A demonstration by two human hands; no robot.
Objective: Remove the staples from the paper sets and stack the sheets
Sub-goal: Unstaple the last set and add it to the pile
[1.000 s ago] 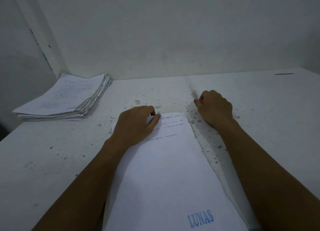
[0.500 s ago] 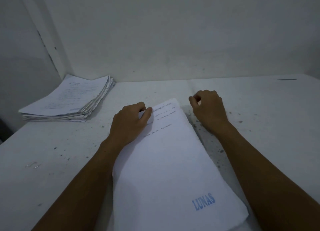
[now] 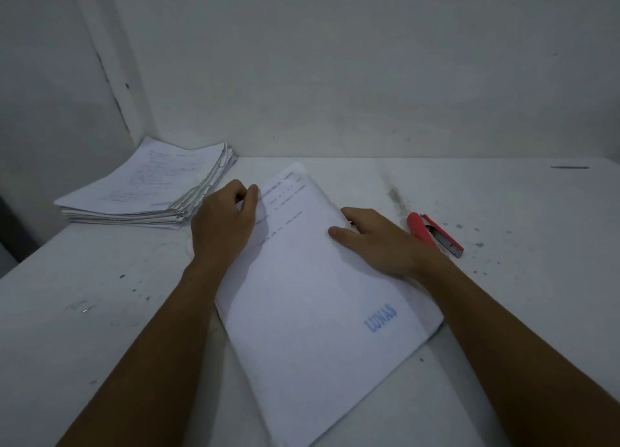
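A white paper set with a blue "LUNAS" stamp lies slanted on the table in front of me. My left hand pinches its upper left corner, with the thumb on the printed top sheet. At the set's right edge my right hand grips it, thumb on top and fingers curled at the edge. A red stapler lies on the table just right of my right hand, apart from it. A stack of loose sheets sits at the back left corner.
The white table is speckled with dark spots and meets a white wall at the back. A thin dark pen-like object lies at the far right. A small metal bit lies on the left part of the table.
My right hand has let go of the red stapler, which now lies on the table, and has moved onto the paper set's right edge. The set has turned and shifted away from me.
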